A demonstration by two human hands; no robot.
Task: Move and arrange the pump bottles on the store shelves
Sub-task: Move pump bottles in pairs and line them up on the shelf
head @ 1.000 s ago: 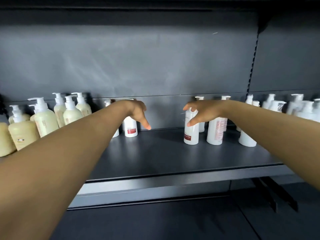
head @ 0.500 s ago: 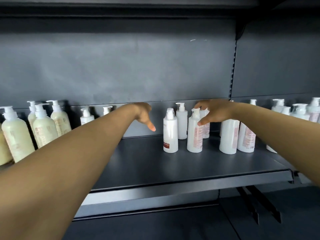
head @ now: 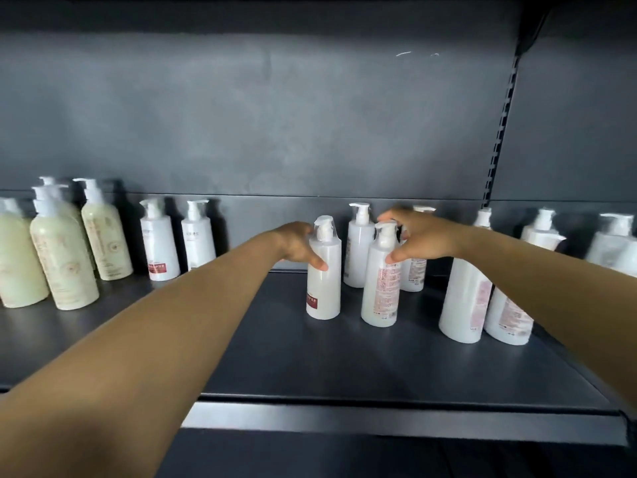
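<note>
Head view: a white cylindrical plastic pump bottle with a red label (head: pixel 323 277) is gripped at its shoulder by the left hand (head: pixel 297 243), thumb on its front. Just right of that hand, a second white pump bottle with pink print (head: pixel 381 284) is pinched below its pump by the right hand (head: pixel 422 236). Both are kept upright on the dark grey metal shelf (head: pixel 344 357), pale green pump bottles (head: pixel 62 257) well left of the left hand

Matt dark metal shelf (head: pixel 344 360); smooth, slightly glossy white plastic pump bottles (head: pixel 324 281) with paper labels.
</note>
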